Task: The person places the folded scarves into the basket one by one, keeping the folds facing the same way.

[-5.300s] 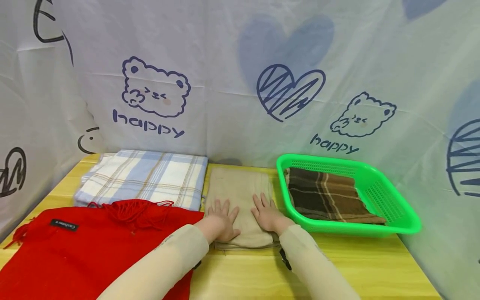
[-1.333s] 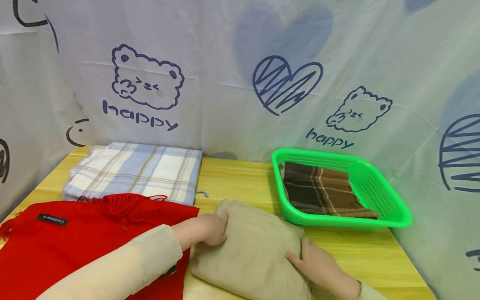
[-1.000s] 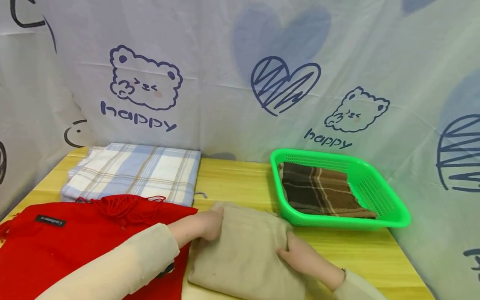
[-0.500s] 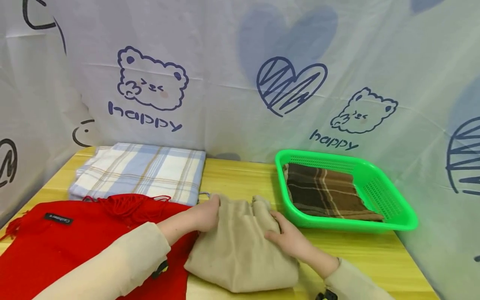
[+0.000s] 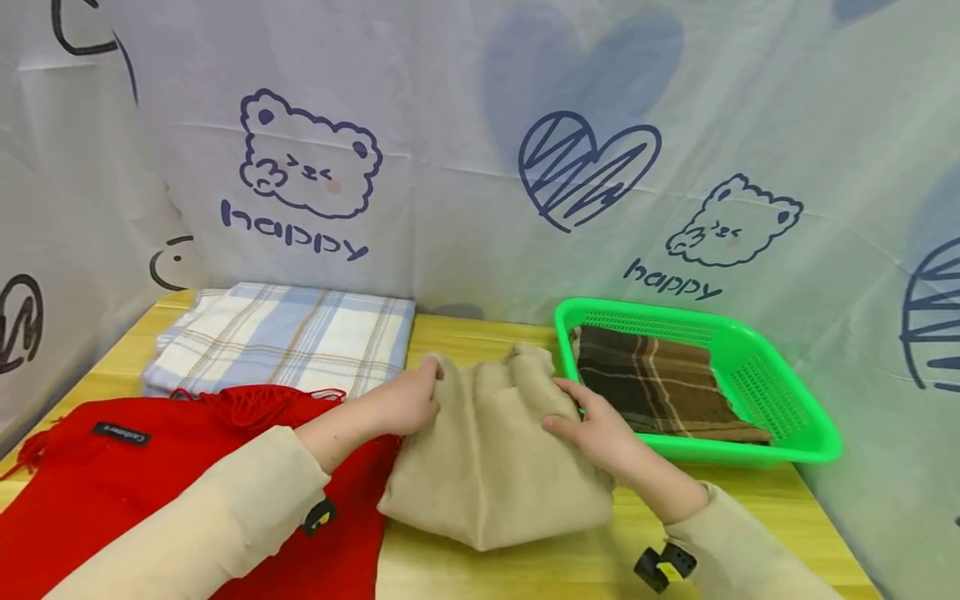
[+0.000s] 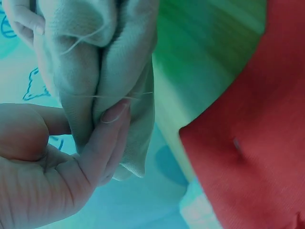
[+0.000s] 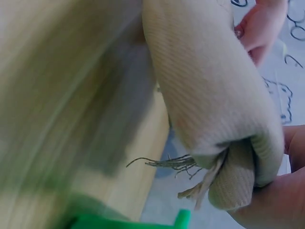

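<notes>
A folded beige scarf (image 5: 498,454) hangs between my two hands above the table, its middle creased and its lower edge sagging. My left hand (image 5: 405,402) pinches its upper left side; the left wrist view shows thumb and fingers around the folded layers (image 6: 107,71). At the upper right side, my right hand (image 5: 603,429) grips the scarf with the thumb on the near face. Loose fringe threads (image 7: 176,163) hang from a folded corner in the right wrist view. A red scarf (image 5: 187,492) with a black label lies spread at left, beneath my left forearm.
A folded blue-and-white plaid scarf (image 5: 300,337) lies at the back left. The green basket (image 5: 813,437) at right holds a folded brown plaid scarf (image 5: 660,387). A printed curtain (image 5: 450,167) stands behind the wooden table (image 5: 780,533).
Earlier both hands pressed flat on the beige scarf on the table. They then took hold of its sides, and it has since risen and moved away from me, its middle bending.
</notes>
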Demonstrator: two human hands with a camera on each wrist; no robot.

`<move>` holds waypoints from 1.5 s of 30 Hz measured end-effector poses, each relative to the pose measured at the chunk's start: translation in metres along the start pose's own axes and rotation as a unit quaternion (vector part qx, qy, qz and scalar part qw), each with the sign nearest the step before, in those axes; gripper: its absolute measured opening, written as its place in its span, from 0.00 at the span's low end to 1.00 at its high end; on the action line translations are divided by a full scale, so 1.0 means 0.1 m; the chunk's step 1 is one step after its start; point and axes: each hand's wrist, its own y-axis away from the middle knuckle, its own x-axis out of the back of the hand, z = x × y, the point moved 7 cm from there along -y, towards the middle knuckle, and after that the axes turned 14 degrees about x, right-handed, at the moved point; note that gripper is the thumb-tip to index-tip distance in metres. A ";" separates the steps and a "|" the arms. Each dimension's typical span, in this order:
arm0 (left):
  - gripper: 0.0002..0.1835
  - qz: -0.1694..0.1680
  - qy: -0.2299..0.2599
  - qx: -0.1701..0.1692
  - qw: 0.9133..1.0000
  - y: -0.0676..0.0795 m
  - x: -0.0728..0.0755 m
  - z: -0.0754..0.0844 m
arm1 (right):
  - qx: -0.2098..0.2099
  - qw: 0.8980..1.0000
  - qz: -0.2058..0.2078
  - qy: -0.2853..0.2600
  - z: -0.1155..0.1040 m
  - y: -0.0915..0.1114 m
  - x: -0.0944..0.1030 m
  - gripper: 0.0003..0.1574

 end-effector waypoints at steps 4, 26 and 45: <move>0.18 0.011 0.006 -0.004 1.000 -0.02 0.15 0.02 | -0.016 1.000 0.016 -0.016 -0.01 -0.04 0.18 0.37; 0.18 -0.010 0.011 0.001 1.000 -0.01 0.16 -0.03 | -0.023 0.999 0.006 -0.037 0.11 -0.05 0.12 0.37; 0.15 -0.019 -0.038 -0.008 0.999 0.00 -0.06 -0.01 | -0.007 0.999 -0.020 -0.026 0.13 0.09 -0.12 0.39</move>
